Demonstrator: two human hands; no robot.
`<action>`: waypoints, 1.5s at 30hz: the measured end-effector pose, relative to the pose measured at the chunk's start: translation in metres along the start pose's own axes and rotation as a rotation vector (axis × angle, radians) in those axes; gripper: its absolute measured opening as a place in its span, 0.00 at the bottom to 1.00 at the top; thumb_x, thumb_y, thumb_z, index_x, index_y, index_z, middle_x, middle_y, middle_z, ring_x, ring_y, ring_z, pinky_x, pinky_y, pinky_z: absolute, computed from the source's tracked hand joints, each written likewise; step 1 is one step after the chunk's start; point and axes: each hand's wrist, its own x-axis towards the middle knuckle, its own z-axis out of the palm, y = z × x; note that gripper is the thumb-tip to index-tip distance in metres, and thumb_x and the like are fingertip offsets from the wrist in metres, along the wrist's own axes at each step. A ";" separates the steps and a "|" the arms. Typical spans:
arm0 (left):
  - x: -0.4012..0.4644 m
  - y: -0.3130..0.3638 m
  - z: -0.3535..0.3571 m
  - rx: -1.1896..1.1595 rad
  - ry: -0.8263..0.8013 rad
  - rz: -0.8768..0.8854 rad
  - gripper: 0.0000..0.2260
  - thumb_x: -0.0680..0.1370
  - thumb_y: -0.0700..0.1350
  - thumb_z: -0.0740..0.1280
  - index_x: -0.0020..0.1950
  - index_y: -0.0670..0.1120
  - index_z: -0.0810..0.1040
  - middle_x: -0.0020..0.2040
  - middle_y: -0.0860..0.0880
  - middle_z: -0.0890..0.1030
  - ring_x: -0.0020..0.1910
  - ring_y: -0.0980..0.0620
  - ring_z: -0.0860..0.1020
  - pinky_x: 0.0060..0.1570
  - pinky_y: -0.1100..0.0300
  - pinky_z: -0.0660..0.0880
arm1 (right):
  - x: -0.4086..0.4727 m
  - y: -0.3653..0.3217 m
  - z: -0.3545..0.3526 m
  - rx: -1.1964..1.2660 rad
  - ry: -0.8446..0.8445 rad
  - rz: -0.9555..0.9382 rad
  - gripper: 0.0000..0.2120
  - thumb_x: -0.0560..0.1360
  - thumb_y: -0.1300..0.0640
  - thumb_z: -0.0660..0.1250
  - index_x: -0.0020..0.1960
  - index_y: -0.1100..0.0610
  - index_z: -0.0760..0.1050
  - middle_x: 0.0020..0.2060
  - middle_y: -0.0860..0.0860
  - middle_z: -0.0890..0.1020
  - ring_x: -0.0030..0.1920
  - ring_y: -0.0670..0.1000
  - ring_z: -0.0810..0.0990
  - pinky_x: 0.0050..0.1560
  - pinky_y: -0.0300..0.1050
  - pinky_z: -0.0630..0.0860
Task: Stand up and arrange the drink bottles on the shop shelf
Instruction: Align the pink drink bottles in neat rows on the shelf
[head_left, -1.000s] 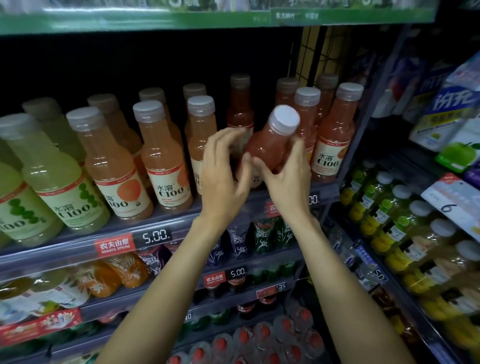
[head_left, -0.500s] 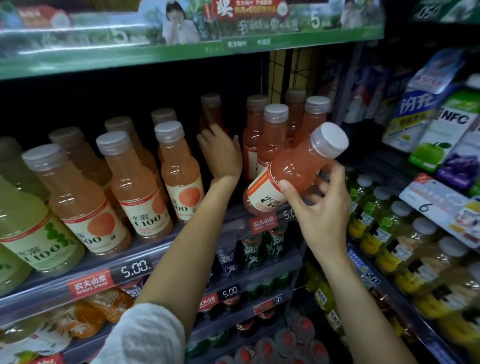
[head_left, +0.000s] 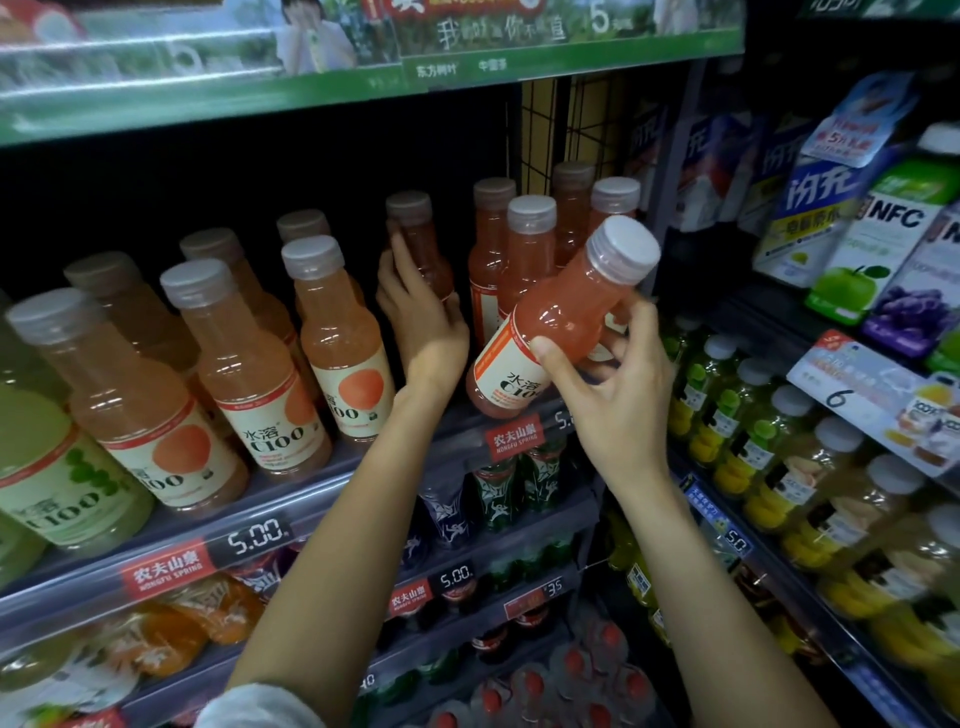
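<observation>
My right hand (head_left: 613, 395) grips a pink C100 bottle (head_left: 558, 322), tilted with its grey cap up to the right, just in front of the shelf edge (head_left: 311, 499). My left hand (head_left: 423, 317) reaches deep into the gap between the rows. Its fingers wrap a darker pink bottle (head_left: 418, 244) standing at the back. Upright pink bottles (head_left: 524, 254) stand right of the gap. Orange C100 bottles (head_left: 332, 332) stand left of it.
Pale green C100 bottles (head_left: 47, 457) fill the far left. A wire grid divider (head_left: 566, 130) bounds the shelf on the right. Beyond it stand juice cartons (head_left: 883, 228) and rows of yellow-green bottles (head_left: 753, 441). Lower shelves hold more drinks (head_left: 498, 488).
My right hand took the pink bottle alone and drew it right, tilting it. My left hand let go and reached back into the gap to the rear bottle.
</observation>
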 end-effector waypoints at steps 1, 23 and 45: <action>-0.002 0.001 -0.002 -0.019 0.006 0.013 0.37 0.74 0.32 0.65 0.78 0.41 0.48 0.75 0.37 0.55 0.73 0.37 0.56 0.71 0.47 0.56 | 0.001 0.000 0.001 -0.006 -0.001 0.003 0.32 0.69 0.40 0.72 0.65 0.54 0.65 0.60 0.51 0.77 0.60 0.51 0.78 0.54 0.56 0.78; -0.021 0.002 -0.027 -0.625 -0.023 -0.200 0.28 0.79 0.61 0.49 0.77 0.52 0.58 0.76 0.51 0.61 0.75 0.56 0.60 0.74 0.51 0.57 | 0.033 -0.027 0.074 -0.488 -0.250 -0.131 0.27 0.70 0.47 0.72 0.63 0.58 0.70 0.55 0.54 0.80 0.54 0.56 0.79 0.48 0.46 0.73; -0.031 -0.001 -0.022 -0.644 -0.059 -0.267 0.29 0.78 0.62 0.50 0.77 0.52 0.56 0.76 0.48 0.63 0.73 0.51 0.64 0.72 0.52 0.61 | 0.040 -0.022 0.061 -0.307 -0.489 -0.033 0.30 0.75 0.52 0.69 0.72 0.52 0.61 0.62 0.52 0.77 0.60 0.49 0.76 0.54 0.37 0.69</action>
